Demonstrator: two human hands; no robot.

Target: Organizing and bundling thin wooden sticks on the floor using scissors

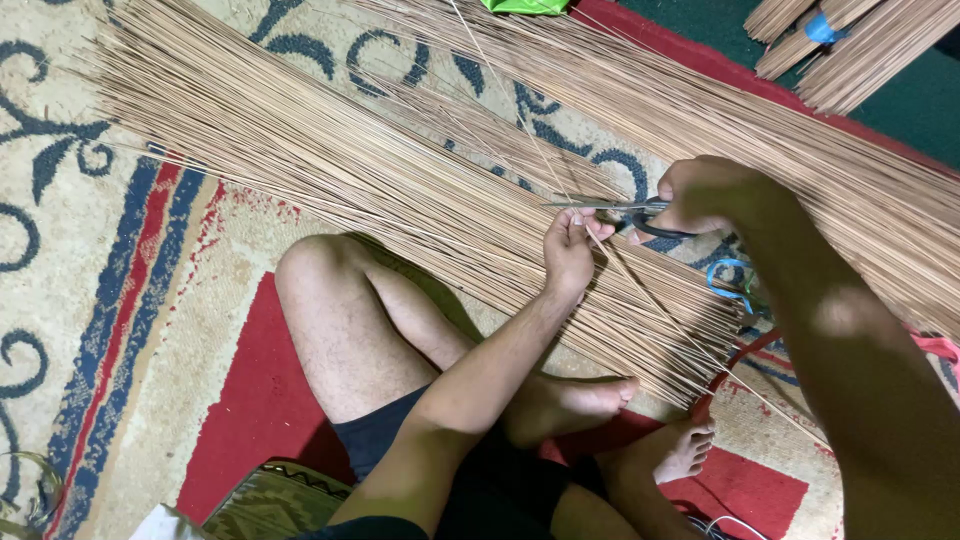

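Mid-frame, the left hand [568,248] pinches one thin stick [520,130] while the right hand [700,195], closed round scissors [625,212], seems to be trimming it. The broad stick pile [330,160] across the upper frame suggests most trimming remains.

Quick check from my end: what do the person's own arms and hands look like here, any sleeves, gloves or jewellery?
Both arms are bare to the edge of the frame: no sleeves show. The left hand and right hand are ungloved, with no rings, watch or wristbands that I can make out. Fingernails look short and plain. The only clothing in view is dark shorts at the lap.
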